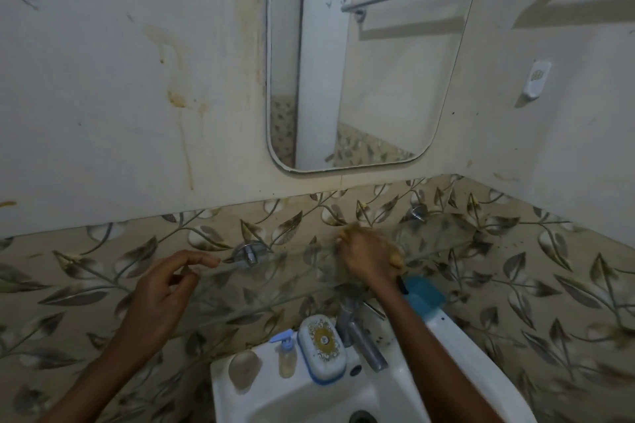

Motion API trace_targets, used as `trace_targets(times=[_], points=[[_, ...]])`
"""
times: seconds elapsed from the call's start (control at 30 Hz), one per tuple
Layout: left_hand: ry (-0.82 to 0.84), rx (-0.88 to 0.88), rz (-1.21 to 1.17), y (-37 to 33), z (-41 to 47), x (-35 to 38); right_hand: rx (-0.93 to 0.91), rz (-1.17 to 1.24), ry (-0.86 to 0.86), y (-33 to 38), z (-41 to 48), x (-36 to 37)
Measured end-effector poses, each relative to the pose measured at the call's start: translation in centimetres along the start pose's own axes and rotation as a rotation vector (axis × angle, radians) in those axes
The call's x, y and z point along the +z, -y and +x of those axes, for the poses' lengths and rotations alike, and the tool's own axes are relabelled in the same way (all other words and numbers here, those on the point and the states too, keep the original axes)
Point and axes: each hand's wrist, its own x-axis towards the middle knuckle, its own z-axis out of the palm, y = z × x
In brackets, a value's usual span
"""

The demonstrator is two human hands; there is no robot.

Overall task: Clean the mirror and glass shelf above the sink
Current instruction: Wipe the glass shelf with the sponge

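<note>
Looking down through the head view, you see your right hand (369,256) pressed on top of the glass shelf (443,233), its fingers (347,238) closed around a yellowish cloth (395,256) that shows at the knuckles and beside the wrist. Your left hand (165,288) hovers at the shelf's front edge, left of the chrome bracket (248,252); its fingers (202,261) are loosely spread, thumb and forefinger narrow, holding nothing. The shelf runs along the leaf-patterned tiles (549,285), fixed by that bracket and a second one (418,211) further right. The mirror (364,62) hangs on the stained wall directly above the shelf, well apart from both hands. Below the shelf, the white sink (261,398) carries a tap (360,336), a soap box (322,347), a small pump bottle (286,355) and a bar of soap (244,367). A blue object (424,295) lies just right of your right forearm.
</note>
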Motion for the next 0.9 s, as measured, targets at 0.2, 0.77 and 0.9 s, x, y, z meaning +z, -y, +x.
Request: trace_targets(times=[0.2, 0.77, 0.9], points=[[-0.028, 0.059, -0.004, -1.5, 0.0, -0.1, -0.272, 0.052, -0.146, 13.0, -7.9, 3.6], [0.139, -0.084, -0.301, -6.2, -1.3, 1.6, -0.070, 1.024, 0.385, 9.4, -15.4, -1.8], [0.452, -0.158, -0.354, -6.0, -2.9, 4.1, 0.437, 1.104, 0.132, -1.7, -13.3, -3.4]])
